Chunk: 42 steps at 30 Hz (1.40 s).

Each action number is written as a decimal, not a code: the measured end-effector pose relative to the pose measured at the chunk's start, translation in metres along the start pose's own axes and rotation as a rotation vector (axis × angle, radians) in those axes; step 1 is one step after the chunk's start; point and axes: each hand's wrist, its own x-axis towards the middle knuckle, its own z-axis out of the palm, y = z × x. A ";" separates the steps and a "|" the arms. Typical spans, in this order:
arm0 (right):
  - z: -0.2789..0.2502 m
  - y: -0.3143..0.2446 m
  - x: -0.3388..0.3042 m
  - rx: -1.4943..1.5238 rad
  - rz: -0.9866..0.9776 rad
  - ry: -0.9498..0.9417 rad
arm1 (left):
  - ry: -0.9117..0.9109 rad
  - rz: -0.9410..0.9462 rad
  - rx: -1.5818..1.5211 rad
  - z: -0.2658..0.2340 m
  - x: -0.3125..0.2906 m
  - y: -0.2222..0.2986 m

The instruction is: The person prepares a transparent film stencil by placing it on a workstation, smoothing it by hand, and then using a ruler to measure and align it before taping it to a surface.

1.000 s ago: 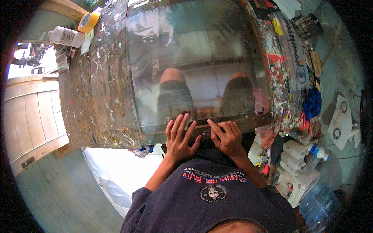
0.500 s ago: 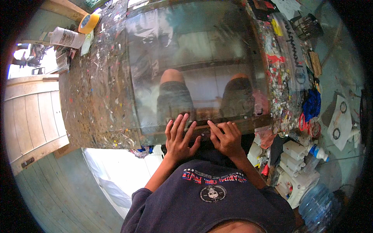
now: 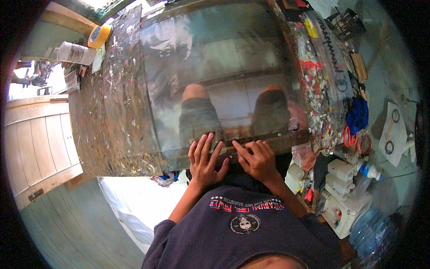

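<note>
A large glossy glass pane (image 3: 224, 58) is set in the middle of the paint-spattered worktable (image 3: 125, 98). My bare knees and dark shorts show in it; whether through the glass or as a reflection I cannot tell. At the table's near edge my left hand (image 3: 205, 160) lies with its fingers spread, the fingertips on the rim of the pane. Beside it, my right hand (image 3: 257, 160) points its index finger toward the left along the same edge, its other fingers loosely bent. Nothing shows in either hand.
Yellow tape (image 3: 99, 36) and a white bottle (image 3: 76, 53) lie at the far left. On the right are red-handled scissors (image 3: 348, 135), a blue cloth (image 3: 357, 115) and a printed clear sheet (image 3: 329, 58). White plastic containers (image 3: 342, 179) and a large water bottle (image 3: 371, 235) stand lower right.
The whole view has shifted slightly. My right index fingertip has slid a little to the left along the edge, closer to my left hand, which stays in nearly the same place.
</note>
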 end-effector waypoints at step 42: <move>-0.273 0.449 0.024 -0.558 0.826 0.329 | 0.022 0.030 0.006 -0.019 0.047 0.003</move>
